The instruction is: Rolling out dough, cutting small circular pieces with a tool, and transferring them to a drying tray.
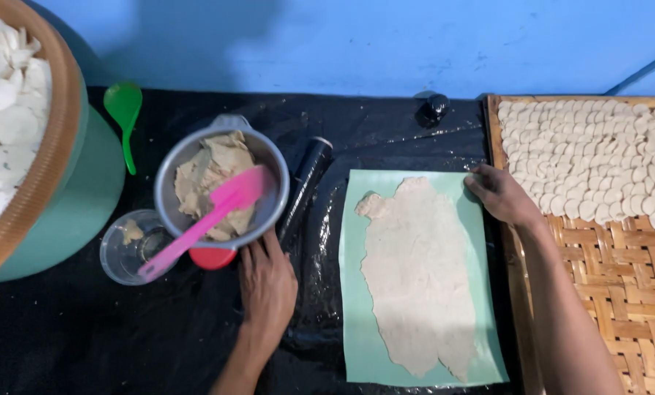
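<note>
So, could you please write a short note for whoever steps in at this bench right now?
Left hand: open, resting on the black sheet, fingers at the rim of the metal bowl, holding nothing.
Right hand: flat on the top right corner of the green mat, holding nothing.
Bowl holds dough scraps and a pink spatula. Black roller lies between bowl and mat.
Done: dough sheet rolled thin; woven tray partly filled with cut rounds.
Left: sheet is uncut.
</note>
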